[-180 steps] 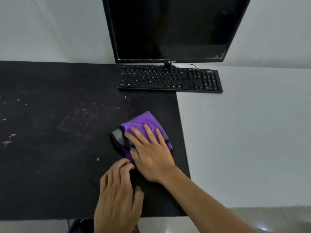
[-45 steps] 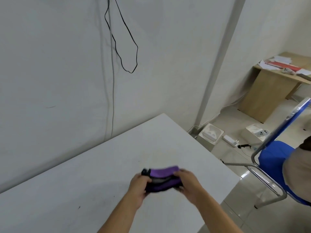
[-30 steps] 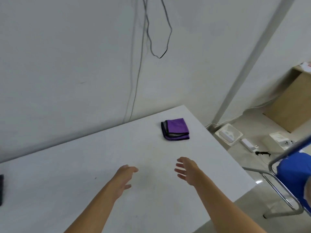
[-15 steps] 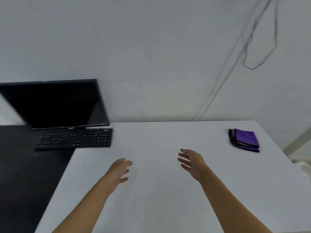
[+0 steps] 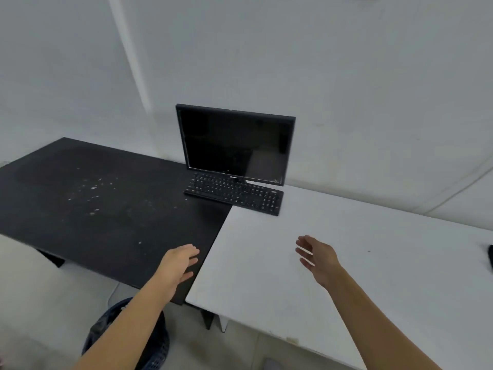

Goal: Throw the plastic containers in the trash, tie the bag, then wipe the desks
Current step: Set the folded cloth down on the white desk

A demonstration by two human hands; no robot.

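Both hands empty, held out over the desks, nothing gripped. Left hand [image 5: 178, 263] hovers palm down over the near right corner of the black desk [image 5: 88, 206], just beside the seam where it meets the white desk [image 5: 373, 265]; fingers loosely spread and slightly curled, thumb apart from the rest, whether it touches the surface I cannot tell. Right hand [image 5: 317, 259] hangs above the white desk, palm turned inward to the left, fingers apart and a little bent, clamped on nothing. The two desks stand edge to edge against a pale wall [image 5: 346, 76]. Black desk shows pale specks and smudges across its middle and left part. White desk looks plain apart from a tiny dark dot right of the right hand. A black monitor [image 5: 234, 144], screen dark, stands at the back over the seam of the two desks, with a black keyboard [image 5: 234, 192] right in front of it, lying across the seam, mostly on the white side. A dark object [image 5: 490, 257] is cut off at the right edge of the white desk, too little visible to name. Below the black desk's near edge, a dark blue mesh bin [image 5: 149, 343] sits on the floor, partly hidden by the left forearm; its contents are not clear.
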